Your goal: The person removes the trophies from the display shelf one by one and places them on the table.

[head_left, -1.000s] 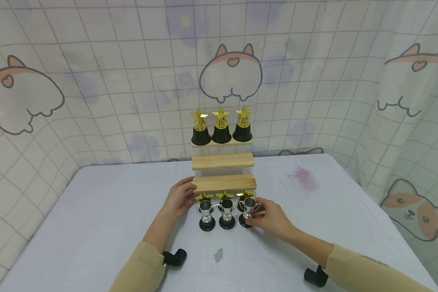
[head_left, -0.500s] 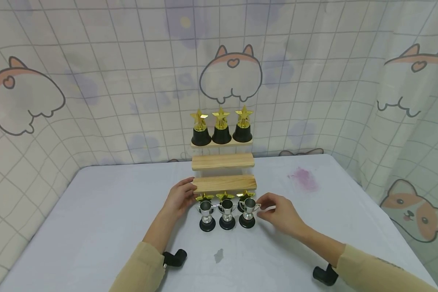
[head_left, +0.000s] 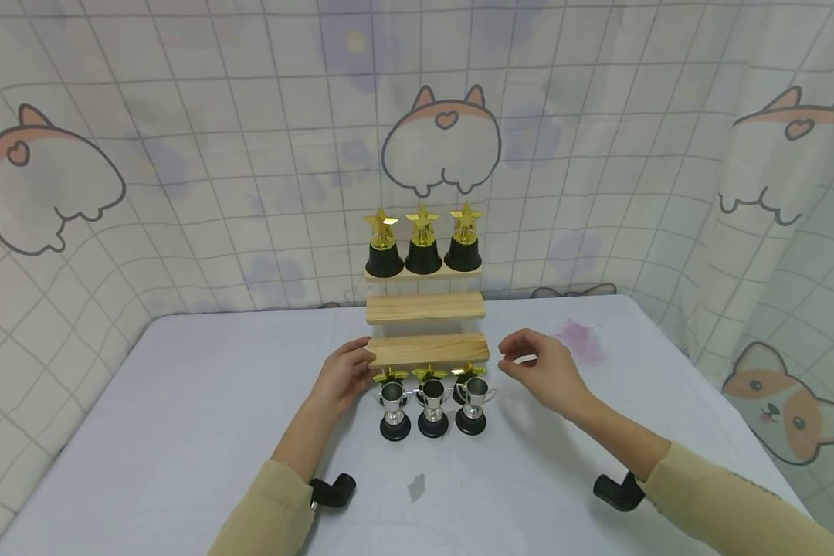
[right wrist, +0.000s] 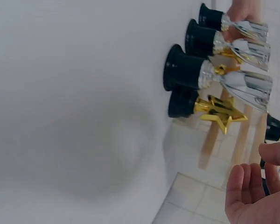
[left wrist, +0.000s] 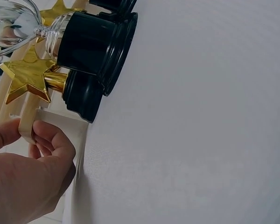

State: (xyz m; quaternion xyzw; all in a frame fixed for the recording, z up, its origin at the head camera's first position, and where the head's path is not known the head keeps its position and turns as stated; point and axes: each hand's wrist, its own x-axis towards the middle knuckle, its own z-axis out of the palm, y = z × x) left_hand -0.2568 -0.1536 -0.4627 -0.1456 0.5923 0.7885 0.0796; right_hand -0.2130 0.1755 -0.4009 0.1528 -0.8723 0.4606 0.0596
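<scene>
My left hand [head_left: 338, 378] pinches the left end of the lowest wooden shelf board [head_left: 427, 350]; in the left wrist view its thumb and fingers close on the board's end [left wrist: 26, 123]. My right hand [head_left: 545, 372] hovers right of that board, fingers loosely bent, holding nothing. Three silver trophy cups on black bases stand in a row on the table, the rightmost trophy cup [head_left: 472, 405] nearest my right hand. Close behind them are three gold star trophies, one star trophy [left wrist: 30, 77] showing near my left hand. The cups partly hide them.
Above the lowest board, a middle wooden board [head_left: 424, 306] bears nothing. The top board [head_left: 424, 274] carries three more gold star trophies [head_left: 424, 235] with black bases. A patterned curtain [head_left: 250, 154] hangs behind the white table [head_left: 215, 409].
My right hand has let go of the rightmost trophy cup and moved up and right, away from it. The cup stays standing in the row. My left hand keeps its place.
</scene>
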